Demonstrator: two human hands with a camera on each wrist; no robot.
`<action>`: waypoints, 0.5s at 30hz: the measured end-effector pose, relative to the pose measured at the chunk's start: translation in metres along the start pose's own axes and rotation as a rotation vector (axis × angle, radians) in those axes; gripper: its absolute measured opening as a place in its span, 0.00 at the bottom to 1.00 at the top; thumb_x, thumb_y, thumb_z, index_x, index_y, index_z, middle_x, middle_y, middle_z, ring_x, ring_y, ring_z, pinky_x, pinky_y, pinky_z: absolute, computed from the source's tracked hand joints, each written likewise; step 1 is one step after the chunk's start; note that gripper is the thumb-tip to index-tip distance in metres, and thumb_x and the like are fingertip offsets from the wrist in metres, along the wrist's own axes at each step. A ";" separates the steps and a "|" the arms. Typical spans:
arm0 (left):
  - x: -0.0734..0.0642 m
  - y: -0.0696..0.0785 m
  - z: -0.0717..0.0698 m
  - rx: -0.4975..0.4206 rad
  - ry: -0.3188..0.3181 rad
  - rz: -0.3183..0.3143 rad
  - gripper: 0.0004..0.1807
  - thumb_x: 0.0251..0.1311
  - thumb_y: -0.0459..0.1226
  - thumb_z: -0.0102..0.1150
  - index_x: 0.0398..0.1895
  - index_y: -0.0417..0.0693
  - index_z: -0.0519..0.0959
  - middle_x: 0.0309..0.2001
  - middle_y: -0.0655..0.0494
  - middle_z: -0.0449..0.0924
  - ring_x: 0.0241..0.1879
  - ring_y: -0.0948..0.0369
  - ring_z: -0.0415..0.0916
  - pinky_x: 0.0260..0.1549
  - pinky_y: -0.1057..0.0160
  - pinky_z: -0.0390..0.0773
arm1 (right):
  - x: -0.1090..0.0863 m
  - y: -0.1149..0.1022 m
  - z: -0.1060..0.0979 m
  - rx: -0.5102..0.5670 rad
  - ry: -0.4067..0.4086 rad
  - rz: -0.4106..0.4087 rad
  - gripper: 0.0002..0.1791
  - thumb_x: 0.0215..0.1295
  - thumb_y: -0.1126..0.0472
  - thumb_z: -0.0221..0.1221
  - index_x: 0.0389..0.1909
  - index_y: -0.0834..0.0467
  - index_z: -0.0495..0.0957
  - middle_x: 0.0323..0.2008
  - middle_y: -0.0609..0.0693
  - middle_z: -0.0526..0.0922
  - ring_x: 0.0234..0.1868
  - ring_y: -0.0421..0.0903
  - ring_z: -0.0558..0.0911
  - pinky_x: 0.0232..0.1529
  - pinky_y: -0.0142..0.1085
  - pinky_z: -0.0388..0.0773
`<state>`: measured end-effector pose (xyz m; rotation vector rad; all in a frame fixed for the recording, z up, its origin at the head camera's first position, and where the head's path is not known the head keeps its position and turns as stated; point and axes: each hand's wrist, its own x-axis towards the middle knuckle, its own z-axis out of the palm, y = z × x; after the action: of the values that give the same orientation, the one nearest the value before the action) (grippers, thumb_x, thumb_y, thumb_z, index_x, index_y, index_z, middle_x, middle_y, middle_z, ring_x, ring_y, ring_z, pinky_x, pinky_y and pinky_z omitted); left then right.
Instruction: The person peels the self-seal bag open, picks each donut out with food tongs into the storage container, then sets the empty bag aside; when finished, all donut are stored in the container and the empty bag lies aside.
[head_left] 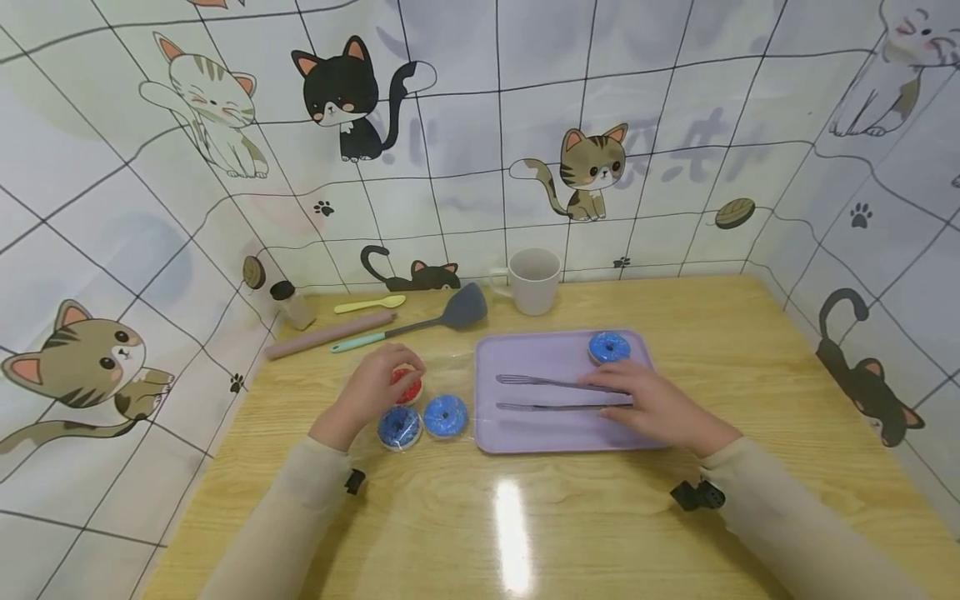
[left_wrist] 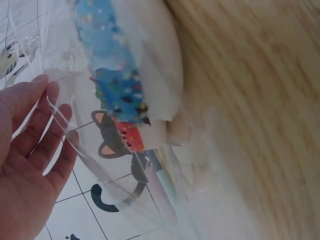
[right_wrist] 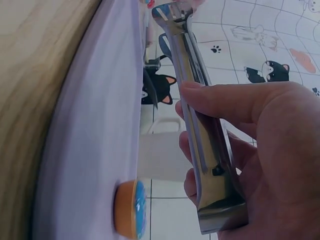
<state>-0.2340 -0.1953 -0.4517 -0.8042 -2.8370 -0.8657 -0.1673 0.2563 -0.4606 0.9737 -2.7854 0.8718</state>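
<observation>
Thumb and forefinger of my left hand (head_left: 367, 393) pinch the edge of a clear plastic bag (left_wrist: 87, 155). Inside or under that plastic lie a red toy doughnut (head_left: 407, 387), partly hidden by the hand, a dark blue doughnut (head_left: 399, 427) and a lighter blue doughnut (head_left: 446, 417). Metal tongs (right_wrist: 217, 155) are held in my right hand (head_left: 663, 404), their arms spread apart and pointing left above the lilac tray (head_left: 525, 350). Another blue doughnut (head_left: 609, 347) sits at the tray's back right, just beyond the right hand. Nothing shows between the tong tips.
Behind the left hand lie a turner (head_left: 463, 308), a pinkish rolling pin (head_left: 330, 335) and a yellow spoon (head_left: 371, 305). A small jar with a black lid (head_left: 294, 307) stands at the back left corner. A pale mug (head_left: 534, 283) stands behind the tray, near the cat-patterned wall covering (head_left: 465, 200).
</observation>
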 end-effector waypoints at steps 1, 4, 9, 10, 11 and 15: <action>0.000 0.000 0.000 -0.001 0.000 -0.004 0.04 0.67 0.35 0.68 0.41 0.46 0.87 0.45 0.53 0.86 0.53 0.50 0.80 0.58 0.44 0.80 | 0.004 -0.002 0.000 0.006 -0.001 -0.010 0.28 0.63 0.63 0.71 0.64 0.44 0.81 0.63 0.50 0.82 0.67 0.55 0.77 0.63 0.57 0.75; 0.001 0.000 0.000 -0.004 0.000 -0.009 0.04 0.67 0.35 0.68 0.42 0.46 0.87 0.46 0.53 0.85 0.54 0.50 0.80 0.58 0.45 0.80 | 0.015 -0.006 0.001 0.004 -0.013 -0.023 0.29 0.63 0.63 0.71 0.64 0.43 0.80 0.62 0.49 0.83 0.66 0.57 0.77 0.64 0.59 0.75; 0.001 0.001 -0.001 -0.003 -0.008 -0.008 0.04 0.68 0.37 0.67 0.42 0.48 0.86 0.47 0.53 0.85 0.54 0.51 0.80 0.59 0.46 0.79 | 0.031 -0.010 0.007 -0.017 -0.032 -0.050 0.29 0.62 0.64 0.72 0.64 0.45 0.81 0.60 0.47 0.84 0.63 0.53 0.79 0.62 0.56 0.77; 0.001 0.001 -0.001 -0.009 -0.010 -0.010 0.04 0.68 0.37 0.68 0.42 0.48 0.87 0.47 0.53 0.85 0.54 0.51 0.80 0.59 0.46 0.79 | 0.034 -0.011 0.007 -0.018 -0.035 -0.062 0.29 0.62 0.65 0.72 0.64 0.46 0.81 0.59 0.47 0.84 0.62 0.53 0.80 0.61 0.55 0.77; 0.001 0.001 -0.001 -0.009 -0.007 -0.003 0.04 0.68 0.36 0.67 0.42 0.48 0.86 0.47 0.53 0.85 0.54 0.51 0.80 0.59 0.46 0.79 | 0.036 -0.013 0.008 -0.013 -0.038 -0.071 0.28 0.61 0.65 0.72 0.64 0.48 0.82 0.59 0.47 0.84 0.62 0.52 0.80 0.61 0.54 0.78; 0.001 0.000 -0.002 -0.027 0.011 0.012 0.03 0.67 0.35 0.68 0.41 0.47 0.87 0.45 0.53 0.85 0.52 0.48 0.82 0.56 0.45 0.81 | 0.046 -0.016 0.012 -0.026 -0.052 -0.110 0.28 0.61 0.66 0.71 0.64 0.51 0.82 0.59 0.48 0.84 0.62 0.52 0.80 0.63 0.54 0.77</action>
<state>-0.2352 -0.1956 -0.4498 -0.8155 -2.8138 -0.9060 -0.1929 0.2145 -0.4515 1.1488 -2.7476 0.8056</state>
